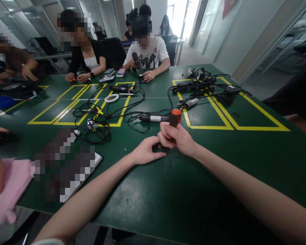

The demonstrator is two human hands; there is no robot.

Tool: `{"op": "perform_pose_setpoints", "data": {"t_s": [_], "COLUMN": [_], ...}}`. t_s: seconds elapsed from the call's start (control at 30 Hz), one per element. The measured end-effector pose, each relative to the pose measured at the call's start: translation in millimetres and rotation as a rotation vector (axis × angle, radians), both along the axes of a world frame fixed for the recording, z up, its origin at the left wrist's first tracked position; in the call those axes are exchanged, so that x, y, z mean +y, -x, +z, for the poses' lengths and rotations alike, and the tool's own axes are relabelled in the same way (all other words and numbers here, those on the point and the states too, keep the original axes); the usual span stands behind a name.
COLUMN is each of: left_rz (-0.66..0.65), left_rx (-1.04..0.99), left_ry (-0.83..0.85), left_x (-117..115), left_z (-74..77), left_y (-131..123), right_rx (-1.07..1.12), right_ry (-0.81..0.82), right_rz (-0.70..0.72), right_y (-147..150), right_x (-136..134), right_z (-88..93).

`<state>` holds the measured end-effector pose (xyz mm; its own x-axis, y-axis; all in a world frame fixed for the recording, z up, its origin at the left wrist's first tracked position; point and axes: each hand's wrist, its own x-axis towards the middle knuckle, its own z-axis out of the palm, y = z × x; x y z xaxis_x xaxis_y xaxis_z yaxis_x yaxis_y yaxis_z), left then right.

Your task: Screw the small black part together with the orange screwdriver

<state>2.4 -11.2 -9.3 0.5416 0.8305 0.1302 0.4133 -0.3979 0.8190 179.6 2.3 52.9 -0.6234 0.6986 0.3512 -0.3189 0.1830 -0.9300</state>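
Note:
My right hand (180, 137) is closed around a screwdriver (175, 117) with a dark handle and an orange end, held upright with the orange end on top. Its lower part is hidden by my fingers. My left hand (148, 150) rests on the green table, thumb and fingers gripping a small black part (165, 148) just under the screwdriver. Most of that part is covered, so its kind does not show. Just beyond my hands lies a black and silver cylindrical tool (154, 118) with a cable.
Coiled black cables (98, 132) lie ahead on the left, near a white ring (111, 98). More cables and plugs (199, 85) are heaped at the back right. Yellow tape (211, 128) marks the table. A white-edged device (95, 160) lies left. Co-workers sit opposite; one holds a power screwdriver (137, 60).

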Motion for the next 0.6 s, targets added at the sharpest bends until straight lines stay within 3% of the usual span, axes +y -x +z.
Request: {"op": "perform_pose_setpoints", "data": {"t_s": [0.1, 0.2, 0.27, 0.43, 0.6], "left_rz": [0.005, 0.009, 0.0, -0.017, -0.028], "left_rx": [-0.005, 0.017, 0.026, 0.024, -0.01], "left_ry": [-0.005, -0.03, -0.036, -0.033, -0.041], "left_x": [0.9, 1.9, 2.2, 2.1, 2.3], "left_z": [-1.2, -1.7, -1.3, -0.8, -1.5], "left_y": [-0.4, -0.8, -1.1, -0.5, 1.2], "right_rx": [-0.177, -0.382, -0.563, -0.806, -0.959], "right_ry": [-0.189, -0.54, -0.654, -0.623, -0.611], "right_rz": [-0.071, -0.213, -0.242, -0.151, -0.238], "right_y": [-7.8, -20.6, -27.7, -32.5, -37.1], "right_x": [3.3, 8.2, 8.6, -3.2, -10.5], "right_z": [4.0, 15.2, 25.2, 46.5, 60.3]}}
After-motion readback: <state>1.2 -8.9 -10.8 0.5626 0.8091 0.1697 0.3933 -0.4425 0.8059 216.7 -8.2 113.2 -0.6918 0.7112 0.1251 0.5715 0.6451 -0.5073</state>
